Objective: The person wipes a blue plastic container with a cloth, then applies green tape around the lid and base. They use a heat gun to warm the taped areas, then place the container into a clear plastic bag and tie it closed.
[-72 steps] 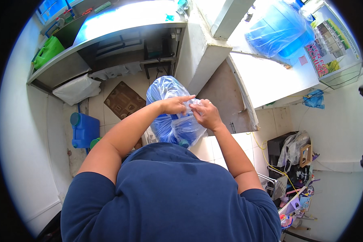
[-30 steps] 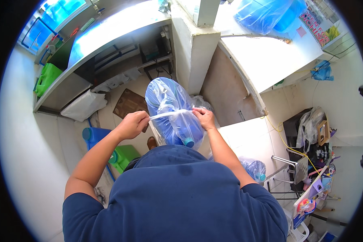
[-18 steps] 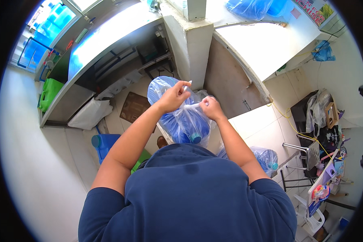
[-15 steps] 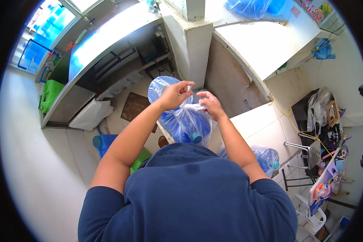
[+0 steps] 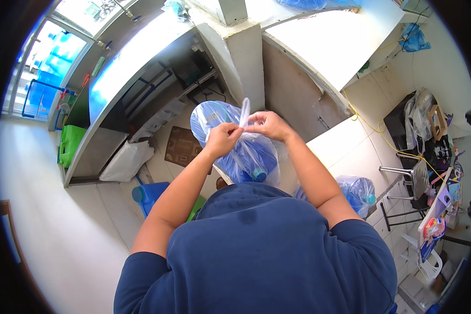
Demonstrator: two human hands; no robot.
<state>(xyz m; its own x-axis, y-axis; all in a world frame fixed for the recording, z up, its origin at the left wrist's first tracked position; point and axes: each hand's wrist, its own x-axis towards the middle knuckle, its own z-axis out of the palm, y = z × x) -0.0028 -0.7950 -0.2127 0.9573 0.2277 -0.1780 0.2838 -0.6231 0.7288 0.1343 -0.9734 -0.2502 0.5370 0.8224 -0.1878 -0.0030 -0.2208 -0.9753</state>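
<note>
In front of my body is a blue water jug (image 5: 256,159) with a light blue cap, wrapped in a clear plastic bag (image 5: 234,153). My left hand (image 5: 224,139) pinches the gathered neck of the bag on top. My right hand (image 5: 269,125) meets it there, its fingers also closed on the bag's twisted end. A whitish tail of plastic sticks up between the two hands. Folds of the bag hide part of the jug.
Another bagged blue jug (image 5: 355,192) stands at right, near a metal stool (image 5: 417,179). At left are a blue container (image 5: 149,194) and a green jug (image 5: 71,144) by a metal counter (image 5: 136,78). A white pillar (image 5: 246,63) rises ahead.
My hands have come together at the bag's neck; before, they were apart, each with an end of plastic. A tail of the bag now points upward. The view has shifted slightly.
</note>
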